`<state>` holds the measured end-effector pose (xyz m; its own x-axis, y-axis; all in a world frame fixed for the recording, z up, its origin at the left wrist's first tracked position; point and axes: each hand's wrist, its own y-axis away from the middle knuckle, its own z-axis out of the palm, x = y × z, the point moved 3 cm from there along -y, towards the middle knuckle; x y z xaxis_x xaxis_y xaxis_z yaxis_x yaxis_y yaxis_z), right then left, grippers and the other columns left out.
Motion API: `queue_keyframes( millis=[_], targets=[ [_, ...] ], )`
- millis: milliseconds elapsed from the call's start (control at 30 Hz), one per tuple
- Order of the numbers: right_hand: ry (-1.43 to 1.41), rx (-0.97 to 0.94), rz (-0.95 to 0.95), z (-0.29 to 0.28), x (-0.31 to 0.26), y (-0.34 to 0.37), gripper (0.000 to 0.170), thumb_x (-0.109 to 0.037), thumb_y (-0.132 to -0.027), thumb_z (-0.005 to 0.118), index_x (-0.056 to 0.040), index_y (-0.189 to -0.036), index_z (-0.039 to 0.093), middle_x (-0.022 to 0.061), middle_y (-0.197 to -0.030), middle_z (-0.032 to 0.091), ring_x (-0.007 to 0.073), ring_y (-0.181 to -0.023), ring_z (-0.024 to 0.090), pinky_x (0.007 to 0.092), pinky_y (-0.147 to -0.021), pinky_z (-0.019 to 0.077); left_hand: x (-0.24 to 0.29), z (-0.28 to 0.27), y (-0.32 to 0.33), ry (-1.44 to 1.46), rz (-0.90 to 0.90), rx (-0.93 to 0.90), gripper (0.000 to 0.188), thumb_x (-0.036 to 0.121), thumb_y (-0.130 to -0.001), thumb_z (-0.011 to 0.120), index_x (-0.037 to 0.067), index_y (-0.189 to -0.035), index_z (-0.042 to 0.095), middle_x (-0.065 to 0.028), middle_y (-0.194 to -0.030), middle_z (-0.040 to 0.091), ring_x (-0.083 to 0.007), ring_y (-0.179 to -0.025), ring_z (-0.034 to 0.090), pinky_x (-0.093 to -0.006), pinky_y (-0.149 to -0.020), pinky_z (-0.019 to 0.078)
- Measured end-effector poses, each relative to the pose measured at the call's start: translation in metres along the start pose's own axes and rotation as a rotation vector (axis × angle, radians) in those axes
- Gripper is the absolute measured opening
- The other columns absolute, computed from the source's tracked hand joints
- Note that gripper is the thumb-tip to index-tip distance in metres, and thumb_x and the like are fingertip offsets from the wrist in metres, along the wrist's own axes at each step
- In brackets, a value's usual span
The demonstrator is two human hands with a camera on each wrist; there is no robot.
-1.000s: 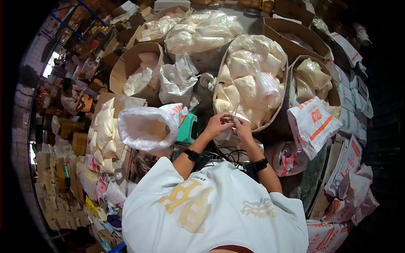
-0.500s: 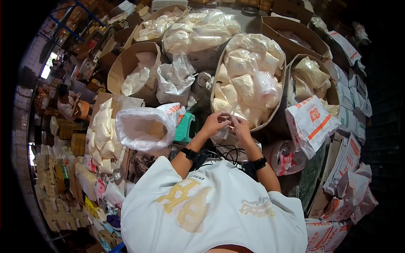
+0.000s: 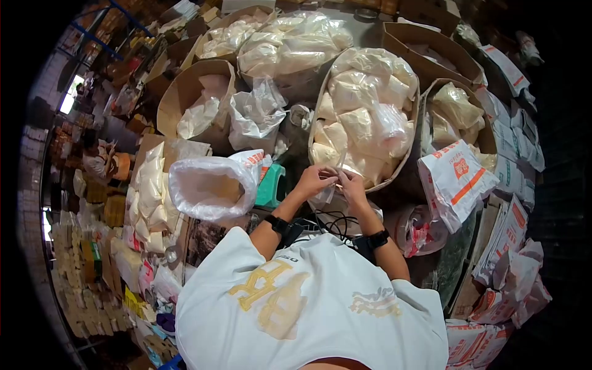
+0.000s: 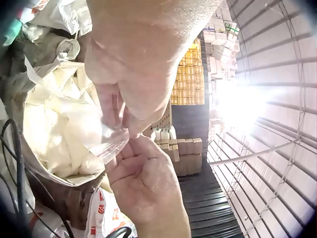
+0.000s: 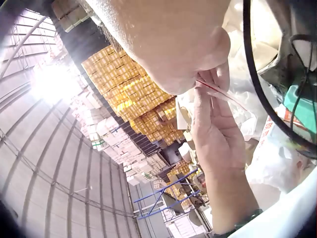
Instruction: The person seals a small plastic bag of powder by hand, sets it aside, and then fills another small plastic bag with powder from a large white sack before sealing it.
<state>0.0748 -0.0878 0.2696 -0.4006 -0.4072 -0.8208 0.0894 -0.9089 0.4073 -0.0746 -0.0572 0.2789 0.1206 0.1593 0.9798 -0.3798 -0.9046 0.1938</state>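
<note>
Both hands meet over the near end of a large open carton (image 3: pixel 318 148) piled with cream-coloured filled bags (image 3: pixel 354 126). Between the fingers is a thin clear plastic bag (image 4: pixel 111 146), flat and limp, with a red line along its edge in the right wrist view. My left hand (image 3: pixel 316 180) pinches it from the left, thumb against bent fingers. From the other side my right hand (image 3: pixel 353 187) pinches it, fingertips close to those of the left. A crumpled clear bag (image 3: pixel 390 123) lies on top of the pile.
Left of the hands stand a bin lined with white plastic (image 3: pixel 185 206) and a green plastic stool (image 3: pixel 271 187). Black cables (image 3: pixel 336 225) loop below the wrists. A white printed sack (image 3: pixel 459 182) lies to the right. Another person (image 3: pixel 102 161) is at far left.
Both hands stay together at the plastic bag, with only slight finger movement. The head view has shifted a little. The person at far left has moved slightly.
</note>
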Motion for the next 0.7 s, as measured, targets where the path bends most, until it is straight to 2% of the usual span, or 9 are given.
queue_keyframes(
  millis=[100, 200, 233, 333, 433, 533, 700],
  targets=[
    [0.006, -0.005, 0.013, 0.004, 0.000, -0.001, 0.027, -0.019, -0.103, 0.052, 0.0004, -0.113, 0.068, 0.0010, -0.086, 0.066, 0.0070, -0.069, 0.058, 0.0214, -0.061, 0.0474, -0.009, -0.004, -0.002, 0.019, -0.065, -0.055, 0.018, 0.007, -0.087, 0.073, -0.004, -0.101, 0.070, -0.0106, -0.108, 0.070, -0.0144, -0.091, 0.069, -0.0281, -0.083, 0.0553],
    [-0.016, 0.022, 0.039, 0.006, -0.002, 0.002, 0.027, -0.018, -0.103, 0.053, 0.0008, -0.115, 0.068, 0.0020, -0.090, 0.068, 0.0073, -0.072, 0.059, 0.0217, -0.062, 0.0482, -0.011, -0.007, -0.002, 0.013, -0.018, -0.055, 0.017, 0.008, -0.087, 0.073, -0.004, -0.098, 0.073, -0.0121, -0.117, 0.067, -0.0149, -0.091, 0.069, -0.0280, -0.082, 0.0549],
    [-0.025, 0.037, 0.048, 0.007, -0.003, 0.004, 0.027, -0.018, -0.102, 0.053, 0.0009, -0.115, 0.068, 0.0023, -0.091, 0.068, 0.0074, -0.073, 0.060, 0.0218, -0.062, 0.0484, -0.011, -0.007, -0.002, -0.001, -0.034, -0.048, 0.016, 0.008, -0.086, 0.073, -0.004, -0.095, 0.074, -0.0131, -0.124, 0.064, -0.0154, -0.091, 0.068, -0.0284, -0.082, 0.0547],
    [-0.039, 0.021, 0.044, 0.009, -0.001, 0.002, 0.027, -0.019, -0.102, 0.054, 0.0012, -0.113, 0.069, 0.0027, -0.092, 0.068, 0.0073, -0.074, 0.060, 0.0215, -0.063, 0.0482, -0.008, -0.009, 0.002, -0.015, 0.037, 0.000, 0.019, 0.013, -0.086, 0.074, -0.005, -0.093, 0.074, -0.0097, -0.112, 0.071, -0.0128, -0.085, 0.068, -0.0273, -0.077, 0.0545],
    [-0.029, -0.013, 0.016, 0.005, 0.005, -0.003, 0.026, -0.019, -0.102, 0.055, 0.0013, -0.111, 0.069, 0.0024, -0.091, 0.068, 0.0071, -0.074, 0.060, 0.0209, -0.063, 0.0479, -0.010, -0.011, 0.002, 0.002, 0.030, -0.008, 0.018, 0.012, -0.086, 0.074, -0.005, -0.092, 0.073, -0.0100, -0.117, 0.069, -0.0131, -0.086, 0.068, -0.0277, -0.077, 0.0544],
    [0.011, -0.050, -0.004, 0.003, 0.008, -0.005, 0.025, -0.019, -0.102, 0.055, 0.0012, -0.109, 0.069, 0.0020, -0.090, 0.068, 0.0069, -0.074, 0.060, 0.0206, -0.062, 0.0476, -0.010, -0.012, 0.004, 0.065, -0.042, -0.062, 0.014, 0.006, -0.088, 0.071, -0.006, -0.095, 0.073, -0.0134, -0.125, 0.063, -0.0159, -0.093, 0.068, -0.0288, -0.084, 0.0541],
    [0.004, -0.007, 0.029, 0.003, 0.011, -0.001, 0.025, -0.019, -0.101, 0.055, 0.0010, -0.108, 0.069, 0.0017, -0.091, 0.068, 0.0072, -0.076, 0.061, 0.0207, -0.063, 0.0486, -0.011, -0.013, 0.006, 0.049, -0.008, -0.071, 0.014, 0.005, -0.089, 0.070, -0.006, -0.095, 0.072, -0.0125, -0.124, 0.063, -0.0156, -0.092, 0.067, -0.0289, -0.084, 0.0541]
  ],
)
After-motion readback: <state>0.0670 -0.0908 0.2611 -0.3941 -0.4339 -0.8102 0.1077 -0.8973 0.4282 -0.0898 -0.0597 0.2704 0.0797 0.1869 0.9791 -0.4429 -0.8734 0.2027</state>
